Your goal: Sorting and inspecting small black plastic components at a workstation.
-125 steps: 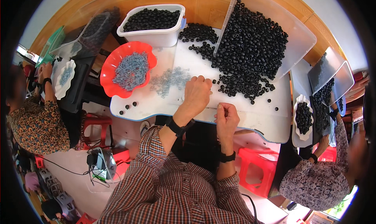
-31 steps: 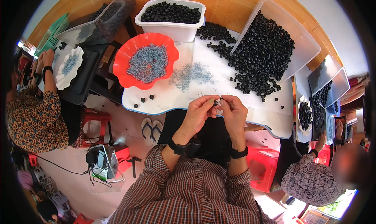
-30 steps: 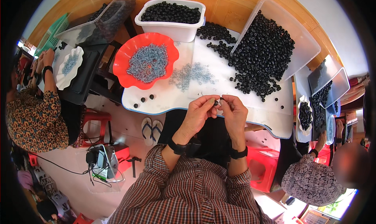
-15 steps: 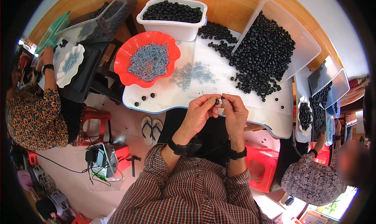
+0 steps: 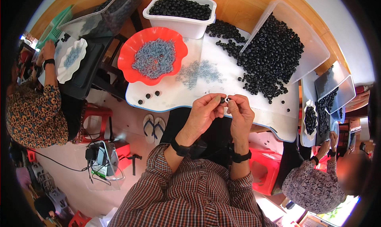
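Note:
My left hand pinches a small round black piece between thumb and fingertips, just over the table's front edge. Right beside it, my right hand has thumb and fingers closed on a tiny pale ring, held against or very near the black piece; I cannot tell if they touch. Beyond my hands, loose clear-blue rings lie scattered on the white table. A red scalloped bowl holds many more rings. To the right spreads a heap of similar black pieces.
A clear bin lies tipped behind the heap. A white tub of black pieces stands at the back. Three black pieces sit at the left edge. People work at side tables, left and right.
My hands stay together at the black piece, with small finger shifts; the pale ring shows more plainly now. The view has moved slightly. The person at right has raised their hands.

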Demonstrator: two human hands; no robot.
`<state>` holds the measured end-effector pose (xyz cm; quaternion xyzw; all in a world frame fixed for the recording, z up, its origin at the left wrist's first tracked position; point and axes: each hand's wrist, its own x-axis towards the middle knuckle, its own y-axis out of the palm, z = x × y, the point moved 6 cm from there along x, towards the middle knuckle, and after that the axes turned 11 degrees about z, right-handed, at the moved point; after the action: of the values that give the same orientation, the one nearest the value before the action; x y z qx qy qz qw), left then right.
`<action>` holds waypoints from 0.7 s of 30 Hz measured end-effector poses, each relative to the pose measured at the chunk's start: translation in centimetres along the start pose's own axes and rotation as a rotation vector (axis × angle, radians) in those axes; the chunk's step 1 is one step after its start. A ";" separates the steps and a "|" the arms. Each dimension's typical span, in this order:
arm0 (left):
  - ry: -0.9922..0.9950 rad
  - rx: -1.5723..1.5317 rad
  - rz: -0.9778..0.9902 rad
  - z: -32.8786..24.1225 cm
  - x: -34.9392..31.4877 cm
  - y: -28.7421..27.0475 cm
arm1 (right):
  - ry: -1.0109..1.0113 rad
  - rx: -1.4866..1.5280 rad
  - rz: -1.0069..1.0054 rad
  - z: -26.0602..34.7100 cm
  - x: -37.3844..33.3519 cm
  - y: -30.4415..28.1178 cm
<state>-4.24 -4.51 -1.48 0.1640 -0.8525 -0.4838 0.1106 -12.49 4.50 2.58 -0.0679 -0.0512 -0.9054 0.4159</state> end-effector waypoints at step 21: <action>0.045 0.079 -0.031 -0.2 -0.1 0.6 | -0.030 0.010 0.001 0.0 -0.1 0.4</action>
<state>-4.23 -4.32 -0.89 0.1925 -0.8655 -0.4477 0.1158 -12.10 4.30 2.56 -0.0793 -0.0619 -0.9039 0.4158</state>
